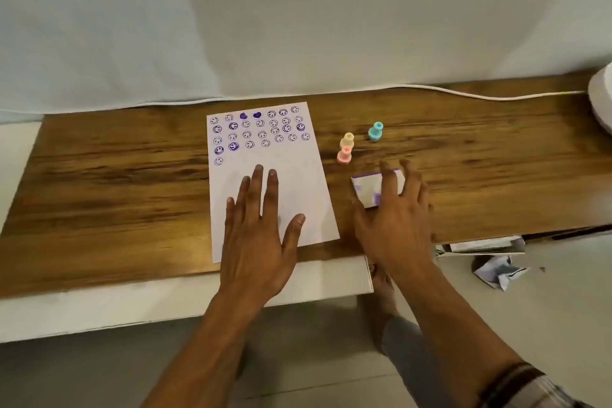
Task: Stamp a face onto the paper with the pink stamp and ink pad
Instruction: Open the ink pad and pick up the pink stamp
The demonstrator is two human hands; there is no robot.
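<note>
A white sheet of paper [298, 175] lies on the wooden table, its upper part covered with several purple smiley faces and two hearts. My left hand [260, 235] rests flat on the lower half of the paper, fingers spread. The pink stamp [344, 155] stands upright just right of the paper. The ink pad [366, 190], a white case with purple stains, sits in front of the stamp. My right hand [394, 222] hovers over or touches the pad with fingers spread, covering its right half. Whether it grips the pad is unclear.
A yellow stamp [347, 140] stands right behind the pink one, and a blue stamp [376, 131] further right. A white cable [463, 94] runs along the table's [116, 175] back edge. A white object [601, 99] sits at far right. Crumpled paper [496, 272] lies on the floor.
</note>
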